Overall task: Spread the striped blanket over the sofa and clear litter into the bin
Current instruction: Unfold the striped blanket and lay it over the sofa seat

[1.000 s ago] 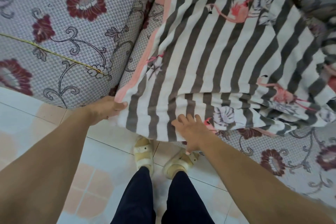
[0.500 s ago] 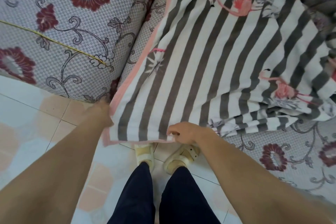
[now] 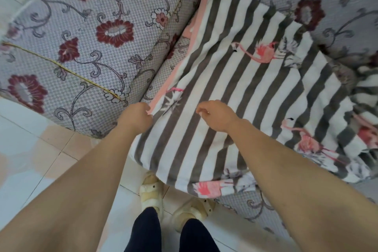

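Observation:
The striped blanket [image 3: 241,88], grey and white with pink flamingos and a pink border, lies over the seat of the floral sofa [image 3: 98,32]. Its near part is folded back on itself over the seat's front edge. My left hand [image 3: 137,117] grips the pink-bordered corner at the fold's left end. My right hand [image 3: 216,115] pinches the blanket's edge a little to the right, fingers curled. The blanket's right part is bunched in folds at the right edge of view.
The sofa's padded armrest [image 3: 61,51] rises on the left. Pale floor tiles [image 3: 30,149] lie below it. My two feet in cream sandals [image 3: 152,190] stand close against the sofa's front, under the blanket's overhang.
Both hands have lifted the blanket's near edge from low in front of the sofa and carried it up and back over the seat, so the near part now lies folded.

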Action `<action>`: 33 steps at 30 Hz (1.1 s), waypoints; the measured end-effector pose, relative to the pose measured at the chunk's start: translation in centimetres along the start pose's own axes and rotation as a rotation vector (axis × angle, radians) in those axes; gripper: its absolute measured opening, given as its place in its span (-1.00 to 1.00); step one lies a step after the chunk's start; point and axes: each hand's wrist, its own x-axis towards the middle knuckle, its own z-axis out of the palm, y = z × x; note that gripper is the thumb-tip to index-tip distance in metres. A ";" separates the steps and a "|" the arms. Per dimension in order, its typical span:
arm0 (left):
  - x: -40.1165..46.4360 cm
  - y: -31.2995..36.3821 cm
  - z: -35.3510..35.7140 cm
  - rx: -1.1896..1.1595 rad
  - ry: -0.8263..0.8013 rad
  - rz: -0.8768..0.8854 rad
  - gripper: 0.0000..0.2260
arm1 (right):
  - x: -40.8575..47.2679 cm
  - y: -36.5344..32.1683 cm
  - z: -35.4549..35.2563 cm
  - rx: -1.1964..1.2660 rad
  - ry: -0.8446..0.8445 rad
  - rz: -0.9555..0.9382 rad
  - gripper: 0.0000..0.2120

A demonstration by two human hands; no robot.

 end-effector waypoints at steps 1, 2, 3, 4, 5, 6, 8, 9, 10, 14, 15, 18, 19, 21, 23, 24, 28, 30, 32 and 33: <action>0.6 0.6 -0.2 -0.021 0.021 0.010 -0.65 | 0.8 0.1 -1.0 -0.003 0.050 0.005 -0.76; 1.4 1.2 -0.2 -0.045 0.043 0.016 -0.66 | 1.9 0.2 -2.0 -0.011 0.091 0.012 -0.76; 1.9 1.7 -0.3 -0.058 0.064 0.025 -0.67 | 2.8 0.2 -2.7 -0.008 0.129 0.015 -0.76; 2.5 2.3 -0.3 -0.061 0.083 0.035 -0.68 | 3.8 0.2 -3.5 -0.008 0.168 0.016 -0.76; 3.3 2.7 -0.3 -0.059 0.098 0.042 -0.68 | 5.0 0.1 -4.2 -0.013 0.208 0.012 -0.76; 4.0 3.1 -0.3 -0.055 0.105 0.044 -0.69 | 6.2 0.0 -4.9 -0.023 0.244 0.005 -0.76; 5.5 3.6 -0.3 -0.051 0.103 0.033 -0.72 | 9.0 -0.3 -6.1 -0.054 0.294 -0.013 -0.75; 6.4 3.7 -0.2 -0.048 0.098 0.028 -0.75 | 10.7 -0.4 -6.7 -0.075 0.315 -0.022 -0.75; 7.2 3.9 -0.2 -0.045 0.092 0.028 -0.77 | 12.2 -0.4 -7.3 -0.102 0.339 -0.032 -0.75; 10.7 5.0 -0.2 -0.100 0.061 0.019 -0.74 | 18.5 -0.3 -8.8 -0.238 0.407 0.004 -0.66; 11.3 5.3 -0.1 -0.119 0.042 0.015 -0.73 | 19.7 -0.3 -8.8 -0.277 0.388 0.018 -0.62; 12.7 6.1 0.2 -0.124 -0.005 0.007 -0.72 | 22.5 0.0 -8.7 -0.398 0.275 0.045 -0.48; 13.1 6.2 0.3 -0.119 -0.010 0.007 -0.74 | 23.2 0.2 -8.6 -0.440 0.252 0.052 -0.47; 13.5 6.3 0.4 -0.107 -0.016 0.012 -0.77 | 24.2 0.6 -8.5 -0.516 0.263 0.088 -0.51; 13.5 6.5 0.4 -0.088 -0.018 0.046 -0.78 | 24.6 0.8 -8.6 -0.572 0.330 0.110 -0.58; 13.6 6.5 0.2 -0.065 -0.001 0.074 -0.78 | 24.8 0.8 -8.8 -0.592 0.359 0.112 -0.62; 14.3 5.5 -3.0 0.139 0.194 0.206 -0.64 | 25.9 0.2 -10.4 -0.506 0.434 0.099 -0.71; 14.8 5.2 -4.5 0.280 0.270 0.288 -0.60 | 27.3 -1.1 -11.2 -0.388 0.511 0.062 -0.72; 15.3 5.4 -5.2 0.400 0.323 0.355 -0.71 | 29.2 -2.4 -11.5 -0.280 0.548 0.010 -0.67; 15.4 5.8 -5.1 0.446 0.327 0.364 -0.77 | 29.6 -2.7 -11.4 -0.244 0.499 -0.012 -0.61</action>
